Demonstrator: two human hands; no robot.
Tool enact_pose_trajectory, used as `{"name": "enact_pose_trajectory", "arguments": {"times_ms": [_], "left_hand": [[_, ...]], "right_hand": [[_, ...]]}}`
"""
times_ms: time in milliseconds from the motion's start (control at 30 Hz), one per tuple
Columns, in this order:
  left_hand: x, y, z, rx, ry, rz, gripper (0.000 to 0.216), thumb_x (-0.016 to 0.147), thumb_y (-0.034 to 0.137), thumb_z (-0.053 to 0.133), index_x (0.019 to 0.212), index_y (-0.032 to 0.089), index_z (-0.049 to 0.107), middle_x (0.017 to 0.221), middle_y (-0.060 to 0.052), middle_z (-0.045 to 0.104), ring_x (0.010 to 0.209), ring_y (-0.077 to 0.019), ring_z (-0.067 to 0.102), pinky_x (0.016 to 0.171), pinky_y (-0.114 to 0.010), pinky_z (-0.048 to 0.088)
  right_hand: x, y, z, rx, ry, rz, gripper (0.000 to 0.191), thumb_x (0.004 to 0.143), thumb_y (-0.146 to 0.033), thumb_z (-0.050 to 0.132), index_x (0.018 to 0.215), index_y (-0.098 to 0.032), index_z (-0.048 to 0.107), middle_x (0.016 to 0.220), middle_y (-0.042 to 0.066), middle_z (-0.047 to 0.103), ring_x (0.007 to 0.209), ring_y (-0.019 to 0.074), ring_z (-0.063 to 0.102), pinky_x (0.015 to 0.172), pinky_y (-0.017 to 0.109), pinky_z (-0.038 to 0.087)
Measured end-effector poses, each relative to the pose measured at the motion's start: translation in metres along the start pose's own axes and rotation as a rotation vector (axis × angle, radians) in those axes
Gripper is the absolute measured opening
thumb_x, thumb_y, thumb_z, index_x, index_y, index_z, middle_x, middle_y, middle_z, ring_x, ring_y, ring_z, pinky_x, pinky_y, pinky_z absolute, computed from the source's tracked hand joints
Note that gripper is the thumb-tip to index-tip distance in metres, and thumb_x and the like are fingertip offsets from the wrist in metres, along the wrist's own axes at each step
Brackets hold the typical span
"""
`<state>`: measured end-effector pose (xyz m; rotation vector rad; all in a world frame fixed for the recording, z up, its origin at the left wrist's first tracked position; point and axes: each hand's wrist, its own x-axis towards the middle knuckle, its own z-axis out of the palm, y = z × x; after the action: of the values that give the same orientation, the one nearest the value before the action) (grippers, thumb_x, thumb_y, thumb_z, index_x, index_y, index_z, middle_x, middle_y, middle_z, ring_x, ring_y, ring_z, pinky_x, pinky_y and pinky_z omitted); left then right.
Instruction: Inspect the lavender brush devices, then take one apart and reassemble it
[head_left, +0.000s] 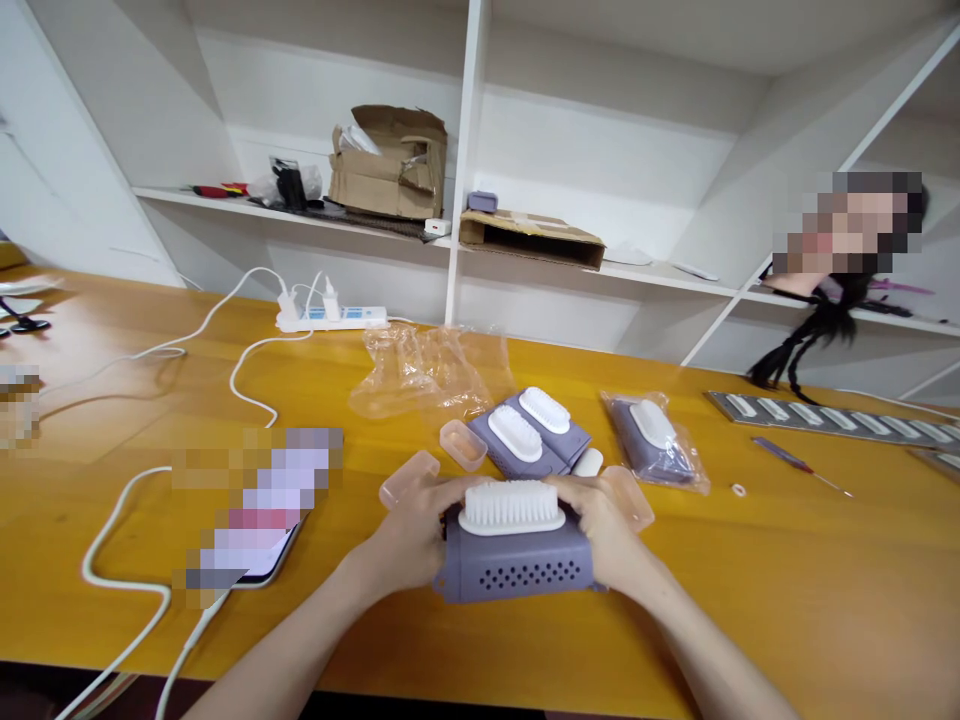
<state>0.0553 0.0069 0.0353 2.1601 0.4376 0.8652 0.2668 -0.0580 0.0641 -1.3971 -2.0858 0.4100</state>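
Observation:
Between my two hands is a purple plastic box (517, 570) with rows of small holes in its near side and a white bristle brush (511, 508) on top, bristles up. My left hand (412, 525) grips the box's left end, and my right hand (604, 530) grips the right end. Some fingertips are hidden behind the box. Just beyond lie two similar purple boxes (536, 460) with white brushes on them. Clear pinkish plastic covers (463, 445) lie near both hands. To the right, another purple box (654, 440) with a brush sits in a clear bag.
A phone (270, 520) with a white cable lies left on the wooden table (465, 660). Further back are a power strip (334, 318) and crumpled clear film (435, 365). A screwdriver (795, 460) and a metal strip (840, 420) lie right. Shelves hold cardboard boxes (390, 170).

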Motion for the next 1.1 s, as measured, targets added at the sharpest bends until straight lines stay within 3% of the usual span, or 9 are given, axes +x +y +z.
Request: {"name": "enact_pose_trajectory", "arguments": {"times_ms": [100, 200, 400, 500, 600, 767, 900, 1000, 1100], "left_hand": [[0.000, -0.003, 0.001, -0.154, -0.114, -0.056, 0.057, 0.069, 0.014, 0.061, 0.125, 0.021, 0.052, 0.122, -0.011, 0.061, 0.109, -0.0255, 0.056, 0.095, -0.040, 0.041], [-0.002, -0.007, -0.001, -0.236, -0.154, -0.146, 0.070, 0.070, 0.018, 0.064, 0.135, 0.023, 0.041, 0.136, -0.012, 0.050, 0.122, -0.0276, 0.047, 0.102, -0.045, 0.033], [-0.005, -0.017, -0.012, -0.636, -0.247, -0.294, 0.088, 0.062, 0.010, 0.064, 0.140, 0.035, 0.030, 0.121, -0.006, 0.058, 0.103, -0.0228, 0.055, 0.080, -0.035, 0.046], [-0.005, -0.023, -0.015, -0.936, -0.159, -0.348, 0.079, 0.062, 0.016, 0.056, 0.136, 0.036, 0.036, 0.125, -0.005, 0.054, 0.088, -0.0191, 0.057, 0.062, -0.025, 0.045], [-0.003, -0.023, -0.011, -1.075, -0.061, -0.432, 0.062, 0.074, 0.035, 0.049, 0.135, 0.031, 0.039, 0.129, -0.008, 0.050, 0.092, -0.0217, 0.057, 0.064, -0.028, 0.046], [0.002, -0.018, 0.010, -1.088, 0.109, -0.564, 0.049, 0.085, 0.052, 0.038, 0.126, 0.028, 0.051, 0.117, -0.005, 0.060, 0.107, -0.0229, 0.054, 0.087, -0.037, 0.042], [0.003, -0.014, 0.018, -1.010, 0.309, -0.637, 0.038, 0.082, 0.047, 0.049, 0.108, 0.024, 0.064, 0.090, -0.003, 0.069, 0.083, -0.0217, 0.063, 0.071, -0.032, 0.047], [0.004, -0.008, 0.013, -0.958, 0.458, -0.640, 0.033, 0.080, 0.041, 0.053, 0.103, 0.020, 0.065, 0.096, -0.003, 0.069, 0.083, -0.0211, 0.063, 0.069, -0.030, 0.046], [0.004, -0.003, 0.004, -0.916, 0.519, -0.539, 0.035, 0.082, 0.042, 0.049, 0.106, 0.019, 0.063, 0.101, -0.005, 0.069, 0.089, -0.0230, 0.063, 0.075, -0.032, 0.045]], "right_hand": [[-0.001, 0.001, 0.004, -0.008, -0.001, -0.014, 0.011, 0.064, -0.008, 0.050, 0.062, -0.019, 0.049, 0.057, -0.003, 0.054, 0.052, 0.0137, 0.050, 0.051, 0.023, 0.034], [-0.001, 0.001, 0.005, -0.007, 0.017, -0.007, 0.011, 0.064, -0.008, 0.051, 0.062, -0.019, 0.051, 0.056, -0.003, 0.054, 0.052, 0.0141, 0.050, 0.051, 0.023, 0.035], [-0.002, -0.003, 0.000, 0.037, 0.127, -0.029, 0.008, 0.068, -0.012, 0.054, 0.068, -0.019, 0.057, 0.062, 0.000, 0.060, 0.058, 0.0171, 0.055, 0.055, 0.025, 0.040], [-0.004, -0.001, -0.002, 0.048, 0.221, -0.068, 0.008, 0.070, -0.013, 0.054, 0.074, -0.019, 0.058, 0.068, 0.001, 0.061, 0.061, 0.0175, 0.056, 0.055, 0.025, 0.040], [-0.006, 0.003, 0.000, 0.000, 0.314, -0.091, 0.013, 0.070, -0.012, 0.055, 0.081, -0.018, 0.059, 0.071, 0.002, 0.060, 0.062, 0.0180, 0.055, 0.056, 0.026, 0.041], [-0.009, 0.004, 0.013, -0.081, 0.366, -0.159, 0.025, 0.076, -0.004, 0.047, 0.094, -0.018, 0.059, 0.087, 0.008, 0.060, 0.077, 0.0204, 0.060, 0.065, 0.030, 0.047], [-0.008, 0.001, 0.015, -0.080, 0.355, -0.205, 0.033, 0.076, -0.006, 0.052, 0.105, -0.020, 0.059, 0.098, 0.010, 0.060, 0.089, 0.0220, 0.061, 0.074, 0.032, 0.050], [-0.010, -0.002, 0.007, -0.029, 0.297, -0.158, 0.044, 0.076, -0.009, 0.053, 0.117, -0.022, 0.055, 0.114, 0.011, 0.056, 0.102, 0.0240, 0.056, 0.083, 0.036, 0.048], [-0.013, -0.005, 0.001, 0.193, 0.457, 0.010, 0.029, 0.080, -0.019, 0.056, 0.109, -0.021, 0.057, 0.100, 0.009, 0.058, 0.083, 0.0204, 0.059, 0.065, 0.030, 0.049]]}}
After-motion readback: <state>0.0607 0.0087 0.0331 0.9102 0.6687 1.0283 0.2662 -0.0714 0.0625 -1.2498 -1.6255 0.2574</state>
